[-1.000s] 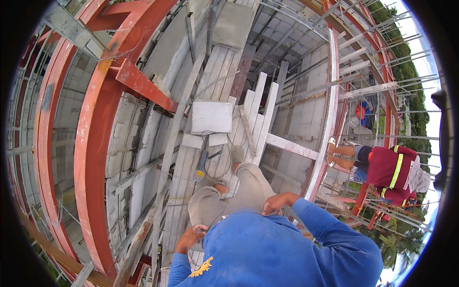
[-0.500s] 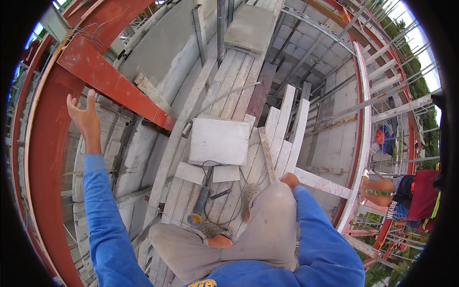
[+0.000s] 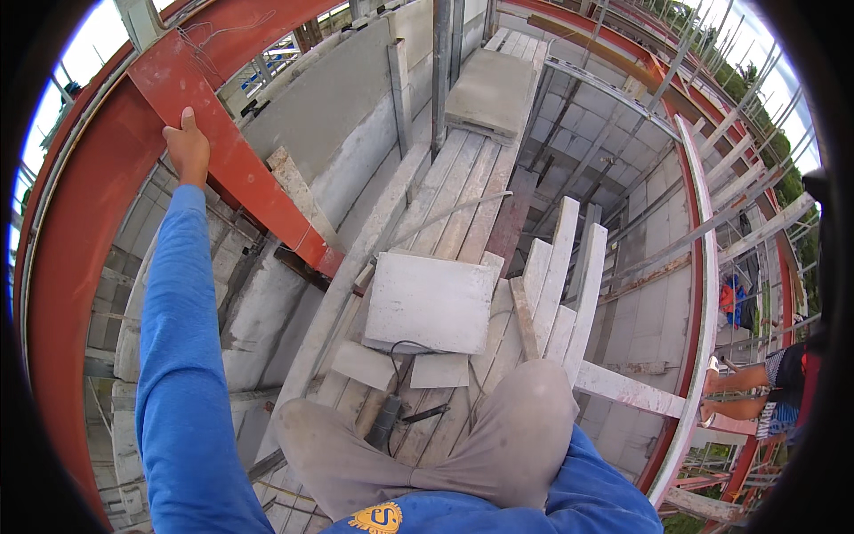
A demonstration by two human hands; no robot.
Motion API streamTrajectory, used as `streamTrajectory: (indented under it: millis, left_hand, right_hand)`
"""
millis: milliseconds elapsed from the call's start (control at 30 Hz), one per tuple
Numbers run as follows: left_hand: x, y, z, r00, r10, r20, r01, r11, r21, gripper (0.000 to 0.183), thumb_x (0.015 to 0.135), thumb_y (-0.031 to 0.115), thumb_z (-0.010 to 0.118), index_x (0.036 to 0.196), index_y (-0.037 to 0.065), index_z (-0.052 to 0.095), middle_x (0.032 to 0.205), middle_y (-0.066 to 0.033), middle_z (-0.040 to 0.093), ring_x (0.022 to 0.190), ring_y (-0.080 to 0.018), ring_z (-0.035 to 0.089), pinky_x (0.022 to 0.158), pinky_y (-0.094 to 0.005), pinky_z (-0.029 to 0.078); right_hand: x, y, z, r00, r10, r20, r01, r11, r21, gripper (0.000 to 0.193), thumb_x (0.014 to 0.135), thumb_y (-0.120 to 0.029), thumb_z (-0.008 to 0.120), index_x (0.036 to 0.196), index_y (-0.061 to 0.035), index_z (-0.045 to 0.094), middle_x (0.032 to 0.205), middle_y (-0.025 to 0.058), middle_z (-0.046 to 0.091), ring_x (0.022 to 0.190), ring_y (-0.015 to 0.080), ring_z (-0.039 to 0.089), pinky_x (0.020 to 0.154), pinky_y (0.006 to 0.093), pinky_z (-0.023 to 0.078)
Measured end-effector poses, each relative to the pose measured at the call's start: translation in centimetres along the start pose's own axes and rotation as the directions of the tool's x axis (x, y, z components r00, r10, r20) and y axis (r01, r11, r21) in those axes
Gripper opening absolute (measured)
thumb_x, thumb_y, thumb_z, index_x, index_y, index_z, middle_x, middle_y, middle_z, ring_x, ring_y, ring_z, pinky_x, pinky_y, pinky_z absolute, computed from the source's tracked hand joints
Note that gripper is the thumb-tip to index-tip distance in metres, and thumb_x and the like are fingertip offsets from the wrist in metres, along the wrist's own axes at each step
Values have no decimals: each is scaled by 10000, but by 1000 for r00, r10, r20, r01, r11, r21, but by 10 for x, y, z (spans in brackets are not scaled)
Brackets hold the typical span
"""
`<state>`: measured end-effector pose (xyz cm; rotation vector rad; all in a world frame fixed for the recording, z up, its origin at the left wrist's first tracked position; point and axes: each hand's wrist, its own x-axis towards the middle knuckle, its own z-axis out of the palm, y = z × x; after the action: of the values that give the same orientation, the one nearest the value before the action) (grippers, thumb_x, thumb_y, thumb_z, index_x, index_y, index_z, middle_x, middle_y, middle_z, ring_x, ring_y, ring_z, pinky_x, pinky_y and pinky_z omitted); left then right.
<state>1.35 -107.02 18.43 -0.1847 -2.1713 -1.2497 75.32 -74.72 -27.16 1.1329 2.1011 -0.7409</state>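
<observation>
My left arm reaches up and forward, and my left hand [image 3: 187,149] grips the lower edge of a red steel beam [image 3: 209,120], thumb up against its face. The fingers behind the edge are mostly hidden. My right hand is out of sight; only its blue sleeve [image 3: 596,476] shows beside my right knee. Before my bent legs lies a pale rectangular block [image 3: 427,303] on wooden planks. Two smaller pale pieces [image 3: 363,365] lie at its near edge. An angle grinder [image 3: 384,423] with a dark cord rests between my knees, its disc end hidden by my leg.
A grey slab [image 3: 489,93] lies farther along the planks. To the right, a deep opening [image 3: 556,191] drops beside white timbers [image 3: 556,267] and a long rail [image 3: 703,294]. A person [image 3: 756,392] is at the far right. A grey wall [image 3: 329,98] rises at the left.
My left hand has moved from open in the air onto the red beam and closed on it. My right hand has left the view, and my right knee now covers more of the planks.
</observation>
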Motion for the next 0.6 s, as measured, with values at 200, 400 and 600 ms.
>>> streamTrajectory:
  millis: [200,400,600]
  left_hand:
    - [-5,0,-29,997,-54,-58,55,998,17,619,1071,532,627,1251,-57,571,1259,-365,704,1198,-528,677,1006,-563,518]
    - [-17,25,-57,993,-118,-26,115,989,-90,637,1006,473,717,1357,-29,543,1367,-320,619,1286,-505,590,1088,-564,486]
    - [-237,-26,-140,925,-16,380,193,880,-433,711,1000,424,745,1450,-76,514,1403,-295,607,1335,-412,601,1120,-485,468]
  right_hand:
    - [31,-41,-28,995,-88,-39,81,985,-150,749,933,-441,832,1421,51,549,1197,225,699,1148,347,681,1034,493,527]
    - [32,-81,-49,978,-184,-100,153,955,-255,821,937,-448,839,1481,64,499,1261,245,689,1183,346,670,1052,477,517]
    - [-17,-114,-117,938,-246,-245,170,940,-295,894,941,-455,846,1540,77,450,1326,265,679,1218,345,658,1070,460,508]
